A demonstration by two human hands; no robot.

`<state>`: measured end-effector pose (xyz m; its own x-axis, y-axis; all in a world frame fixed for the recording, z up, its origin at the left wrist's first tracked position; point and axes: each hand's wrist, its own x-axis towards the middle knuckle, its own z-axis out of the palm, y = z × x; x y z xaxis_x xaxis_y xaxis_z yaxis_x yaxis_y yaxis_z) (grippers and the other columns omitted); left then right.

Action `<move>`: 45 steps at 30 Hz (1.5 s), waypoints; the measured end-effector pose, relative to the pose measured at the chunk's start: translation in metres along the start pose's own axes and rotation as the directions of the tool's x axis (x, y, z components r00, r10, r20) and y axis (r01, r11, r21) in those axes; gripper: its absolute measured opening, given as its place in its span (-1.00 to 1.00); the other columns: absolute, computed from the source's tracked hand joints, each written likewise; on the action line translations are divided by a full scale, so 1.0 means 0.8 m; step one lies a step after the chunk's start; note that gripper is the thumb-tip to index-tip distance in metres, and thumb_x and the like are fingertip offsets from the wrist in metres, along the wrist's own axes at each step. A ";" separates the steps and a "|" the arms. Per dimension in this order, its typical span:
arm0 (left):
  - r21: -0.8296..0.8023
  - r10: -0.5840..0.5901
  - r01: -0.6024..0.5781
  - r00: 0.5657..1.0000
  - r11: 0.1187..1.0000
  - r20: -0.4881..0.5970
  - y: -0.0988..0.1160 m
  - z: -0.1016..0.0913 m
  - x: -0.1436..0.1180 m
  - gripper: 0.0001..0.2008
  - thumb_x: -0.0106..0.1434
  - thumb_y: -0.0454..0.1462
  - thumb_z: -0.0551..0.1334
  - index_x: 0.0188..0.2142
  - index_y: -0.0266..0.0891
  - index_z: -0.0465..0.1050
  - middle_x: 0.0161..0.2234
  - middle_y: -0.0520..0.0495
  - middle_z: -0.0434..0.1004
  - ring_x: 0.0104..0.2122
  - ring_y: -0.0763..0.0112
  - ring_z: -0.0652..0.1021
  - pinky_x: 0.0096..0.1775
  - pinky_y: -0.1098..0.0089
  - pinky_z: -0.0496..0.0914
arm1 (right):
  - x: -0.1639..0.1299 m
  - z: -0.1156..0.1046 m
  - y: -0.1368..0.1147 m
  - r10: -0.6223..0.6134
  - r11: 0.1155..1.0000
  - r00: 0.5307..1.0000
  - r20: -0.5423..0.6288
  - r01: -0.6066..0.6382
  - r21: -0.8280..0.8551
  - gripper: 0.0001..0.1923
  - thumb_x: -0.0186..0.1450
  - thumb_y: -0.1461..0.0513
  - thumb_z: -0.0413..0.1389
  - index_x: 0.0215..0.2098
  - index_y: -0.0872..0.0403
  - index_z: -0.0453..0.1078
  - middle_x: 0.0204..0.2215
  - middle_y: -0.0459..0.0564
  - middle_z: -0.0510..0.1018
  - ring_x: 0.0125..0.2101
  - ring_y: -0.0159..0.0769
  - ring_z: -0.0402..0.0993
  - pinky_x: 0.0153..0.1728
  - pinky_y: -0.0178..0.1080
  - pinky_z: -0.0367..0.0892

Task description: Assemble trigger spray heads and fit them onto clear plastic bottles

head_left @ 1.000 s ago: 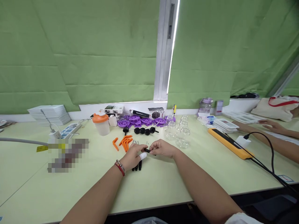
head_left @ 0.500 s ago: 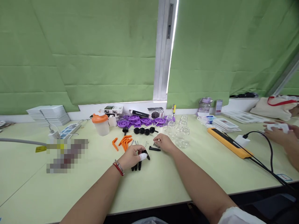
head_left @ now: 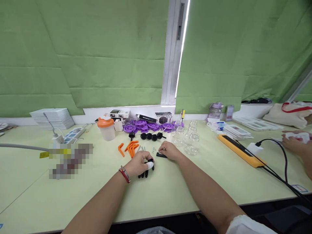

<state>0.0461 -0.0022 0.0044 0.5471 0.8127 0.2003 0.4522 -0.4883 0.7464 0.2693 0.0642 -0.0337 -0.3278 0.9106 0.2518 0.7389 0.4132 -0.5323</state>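
My left hand (head_left: 142, 164), with white wrap on its thumb, is closed on a short black plastic piece (head_left: 152, 167). Below and beside it, several black handle-like pieces (head_left: 142, 175) lie side by side on the table. My right hand (head_left: 170, 151) has its fingertips pinched together just over a black tube-shaped piece (head_left: 161, 155) lying flat; anything in that pinch is too small to make out. Several tiny metal parts (head_left: 154, 150) lie between the hands. Orange angled pieces (head_left: 131, 149) and metal rods (head_left: 143, 148) are beyond my left hand.
Farther back are black round knobs (head_left: 149, 136), purple wheel-like parts (head_left: 140, 126) and clear glass-like jars (head_left: 191, 143). An orange-lidded shaker (head_left: 106, 129) stands left. Right are a yellow-orange power strip (head_left: 240, 151) with cables and another person's hands (head_left: 294, 143).
My right hand has shifted slightly left, down to the black tube-shaped piece. The black piece in my left hand has turned more upright. The view has moved slightly.
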 end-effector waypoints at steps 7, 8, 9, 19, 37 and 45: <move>-0.018 -0.034 0.034 0.999 0.999 0.004 -0.003 0.003 -0.001 -0.87 0.07 -0.21 0.23 -0.46 -0.24 0.39 -0.37 -0.03 0.48 -0.36 0.39 0.47 -0.34 0.41 0.38 | -0.001 -0.001 -0.005 -0.025 0.999 1.000 -0.001 0.025 -0.044 -0.84 0.14 0.30 0.12 -0.40 0.05 0.57 -0.31 0.00 0.48 -0.31 -0.32 0.41 -0.23 -0.32 0.26; -0.029 -0.041 0.041 0.999 0.999 0.010 -0.003 0.003 -0.001 -0.86 0.07 -0.21 0.22 -0.46 -0.24 0.38 -0.37 -0.03 0.48 -0.38 0.41 0.47 -0.37 0.42 0.37 | -0.002 -0.001 -0.006 -0.029 0.998 1.000 -0.001 0.028 -0.047 -0.84 0.14 0.31 0.12 -0.40 0.05 0.57 -0.31 0.00 0.48 -0.30 -0.31 0.40 -0.23 -0.31 0.26; -0.041 -0.047 0.047 0.999 0.998 0.016 -0.003 0.003 -0.001 -0.86 0.08 -0.20 0.22 -0.45 -0.25 0.37 -0.37 -0.03 0.47 -0.41 0.43 0.46 -0.40 0.44 0.36 | -0.002 -0.002 -0.007 -0.033 0.998 0.999 -0.001 0.033 -0.050 -0.84 0.15 0.31 0.12 -0.40 0.05 0.56 -0.31 0.00 0.48 -0.29 -0.30 0.40 -0.22 -0.31 0.26; -0.091 -0.085 0.090 0.995 0.992 0.057 0.000 0.006 -0.001 -0.84 0.09 -0.20 0.21 -0.40 -0.26 0.35 -0.39 0.00 0.45 -0.54 0.54 0.38 -0.55 0.51 0.25 | -0.008 -0.010 -0.018 -0.031 0.999 0.997 -0.070 0.029 -0.031 -0.84 0.16 0.35 0.09 -0.41 0.09 0.54 -0.28 0.05 0.49 -0.19 -0.22 0.37 -0.12 -0.22 0.22; -0.046 0.051 -0.049 0.998 0.998 0.048 -0.009 0.005 0.003 -0.86 0.13 -0.20 0.18 -0.37 -0.24 0.31 -0.42 0.07 0.33 -0.40 0.47 0.34 -0.33 0.45 0.27 | -0.045 -0.030 -0.086 -0.353 0.872 0.935 0.025 0.319 0.370 -0.81 0.27 0.20 0.07 -0.27 0.01 0.53 -0.34 -0.02 0.46 -0.33 -0.34 0.41 -0.24 -0.29 0.31; -0.075 0.005 -0.001 0.998 0.997 0.055 -0.006 0.005 0.000 -0.83 0.11 -0.18 0.20 -0.39 -0.24 0.31 -0.41 0.04 0.38 -0.45 0.50 0.35 -0.39 0.45 0.28 | -0.038 -0.028 -0.076 -0.283 0.885 0.959 -0.002 0.262 0.385 -0.82 0.25 0.22 0.06 -0.30 0.04 0.52 -0.33 -0.01 0.50 -0.31 -0.33 0.42 -0.21 -0.28 0.31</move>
<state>0.0466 -0.0009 -0.0015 0.5877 0.7913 0.1687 0.3974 -0.4639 0.7918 0.2474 0.0113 0.0097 -0.5223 0.7564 0.3938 0.3417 0.6087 -0.7160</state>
